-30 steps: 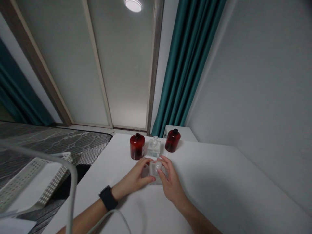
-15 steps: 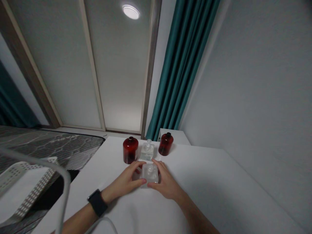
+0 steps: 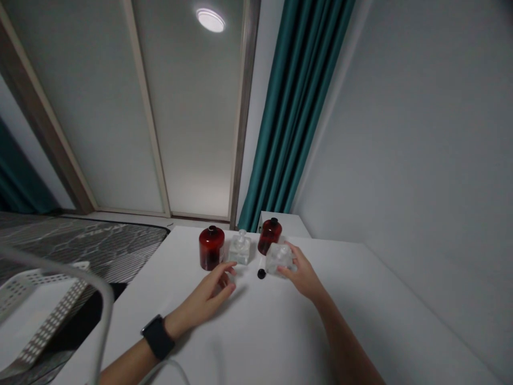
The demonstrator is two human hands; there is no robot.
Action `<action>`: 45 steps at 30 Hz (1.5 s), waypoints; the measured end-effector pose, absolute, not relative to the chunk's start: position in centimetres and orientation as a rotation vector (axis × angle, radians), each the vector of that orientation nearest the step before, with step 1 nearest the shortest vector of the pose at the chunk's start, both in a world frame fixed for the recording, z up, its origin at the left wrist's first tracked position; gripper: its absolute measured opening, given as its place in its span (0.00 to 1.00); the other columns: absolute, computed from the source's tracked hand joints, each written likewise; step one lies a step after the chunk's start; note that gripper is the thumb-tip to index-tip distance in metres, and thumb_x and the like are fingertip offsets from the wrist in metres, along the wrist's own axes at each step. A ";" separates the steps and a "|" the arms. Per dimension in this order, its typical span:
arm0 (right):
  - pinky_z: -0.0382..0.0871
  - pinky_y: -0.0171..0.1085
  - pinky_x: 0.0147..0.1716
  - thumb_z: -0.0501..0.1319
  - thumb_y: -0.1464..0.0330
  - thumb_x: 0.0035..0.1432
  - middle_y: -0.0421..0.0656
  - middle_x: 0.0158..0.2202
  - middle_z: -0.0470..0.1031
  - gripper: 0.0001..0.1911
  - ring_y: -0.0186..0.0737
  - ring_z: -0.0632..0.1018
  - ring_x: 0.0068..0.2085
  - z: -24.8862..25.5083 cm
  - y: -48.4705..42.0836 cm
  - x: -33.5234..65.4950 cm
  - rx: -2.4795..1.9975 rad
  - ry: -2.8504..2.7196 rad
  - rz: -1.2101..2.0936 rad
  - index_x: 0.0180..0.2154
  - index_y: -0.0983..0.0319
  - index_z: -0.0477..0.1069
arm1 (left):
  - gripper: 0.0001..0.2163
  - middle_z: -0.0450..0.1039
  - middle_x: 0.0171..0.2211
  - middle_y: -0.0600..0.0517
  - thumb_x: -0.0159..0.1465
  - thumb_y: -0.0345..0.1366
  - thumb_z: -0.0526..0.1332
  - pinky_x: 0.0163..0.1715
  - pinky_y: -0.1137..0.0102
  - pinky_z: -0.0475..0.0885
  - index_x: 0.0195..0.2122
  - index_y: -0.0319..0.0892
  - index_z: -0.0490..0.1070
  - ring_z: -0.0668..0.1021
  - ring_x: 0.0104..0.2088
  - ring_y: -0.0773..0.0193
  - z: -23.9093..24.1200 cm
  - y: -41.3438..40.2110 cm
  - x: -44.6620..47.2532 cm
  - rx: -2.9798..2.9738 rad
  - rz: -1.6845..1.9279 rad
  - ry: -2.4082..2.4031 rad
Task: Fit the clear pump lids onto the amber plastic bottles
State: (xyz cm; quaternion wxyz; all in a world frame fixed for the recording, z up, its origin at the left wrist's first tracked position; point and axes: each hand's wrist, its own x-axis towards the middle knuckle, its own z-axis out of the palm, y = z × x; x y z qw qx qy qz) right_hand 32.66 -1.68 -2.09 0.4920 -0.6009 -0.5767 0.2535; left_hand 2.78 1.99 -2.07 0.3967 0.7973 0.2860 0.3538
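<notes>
My right hand (image 3: pixel 301 270) grips a square clear glass bottle (image 3: pixel 277 258) by its right side, in front of the right-hand dark red bottle (image 3: pixel 270 235). Fingers apart and with nothing in it, my left hand (image 3: pixel 212 291) hovers over the table, wearing a black watch at the wrist. Beyond that hand stand a larger dark red bottle (image 3: pixel 211 247) and a second clear glass bottle (image 3: pixel 239 248) with a narrow neck. A small white tube with a black cap (image 3: pixel 261 273) lies just left of the held bottle.
The white table (image 3: pixel 240 337) reaches to a low white cabinet (image 3: pixel 294 224) by the green curtain (image 3: pixel 288 117). A white perforated basket (image 3: pixel 60 315) sits lower on the left, behind a curved grey bar (image 3: pixel 105 321). A grey wall rises at the right.
The clear glass bottle has moved right and away from me in my right hand. My left hand has let go of it and drawn back left. The black-capped tube has come into view.
</notes>
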 end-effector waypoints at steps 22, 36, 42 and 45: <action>0.73 0.40 0.34 0.58 0.67 0.62 0.49 0.48 0.73 0.17 0.38 0.74 0.32 0.1 -2.7 31.3 -1.398 -1.466 -0.040 0.53 0.60 0.70 | 0.13 0.75 0.37 0.50 0.68 0.33 0.54 0.36 0.70 0.71 0.54 0.44 0.67 0.76 0.34 0.64 -1.4 1.6 2.6 2.405 0.736 0.610; 0.77 0.48 0.46 0.51 0.75 0.65 0.52 0.65 0.65 0.23 0.53 0.78 0.54 -2.6 -3.2 25.9 -1.931 -2.221 0.143 0.60 0.59 0.67 | 0.14 0.66 0.45 0.45 0.63 0.33 0.59 0.44 0.58 0.71 0.50 0.42 0.63 0.71 0.43 0.54 -1.6 5.0 0.3 2.214 1.720 1.295; 0.77 0.41 0.42 0.51 0.78 0.64 0.50 0.56 0.73 0.23 0.47 0.81 0.47 -2.2 -3.2 25.7 -1.914 -2.237 0.215 0.56 0.59 0.69 | 0.31 0.63 0.56 0.40 0.60 0.40 0.64 0.56 0.47 0.66 0.62 0.41 0.55 0.68 0.56 0.46 -3.0 6.9 0.2 2.058 1.406 1.417; 0.77 0.41 0.41 0.51 0.79 0.63 0.50 0.52 0.74 0.22 0.46 0.82 0.45 -2.0 -3.2 25.8 -1.893 -2.243 0.240 0.55 0.60 0.70 | 0.35 0.64 0.57 0.39 0.59 0.40 0.66 0.59 0.47 0.63 0.65 0.40 0.53 0.67 0.59 0.44 -3.2 7.0 0.4 2.014 1.318 1.401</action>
